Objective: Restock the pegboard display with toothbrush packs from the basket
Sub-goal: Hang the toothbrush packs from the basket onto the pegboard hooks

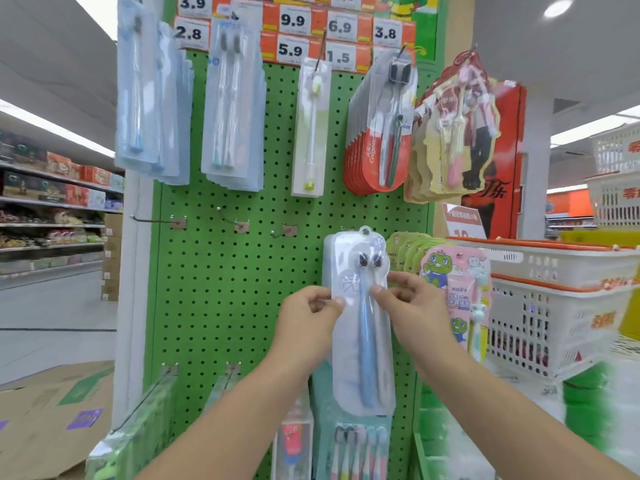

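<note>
- Nearest to me, both forearms reach up from the bottom edge toward the green pegboard (221, 271).
- My left hand (306, 318) pinches the left edge of a clear toothbrush pack (360, 320); its fingers (337, 301) are curled onto the plastic.
- My right hand (414, 306) pinches the right edge of that pack at the same height, thumb in front, the other fingers behind.
- The pack stands upright against the board, blue brush handles pointing down, bristle heads up; its hang hole (365, 232) sits at the level of the middle row of hooks. I cannot tell whether the hole is on a hook.
- Below it, a multi-brush pack (358, 448) hangs in the bottom row, partly overlapped by the held pack.
- Just right of my right hand hangs a pink kids' toothpaste set (457, 289) with a green cartoon figure.
- Left of the held pack, three bare hooks (239, 223) stick out of the board.
- Higher up hang clear blister packs (232, 105), a single yellow-green brush pack (310, 129) and a red Colgate stack (377, 133).
- Price tags (294, 36) line the top.
- At right, white baskets (554, 306) with orange rims are stacked.
</note>
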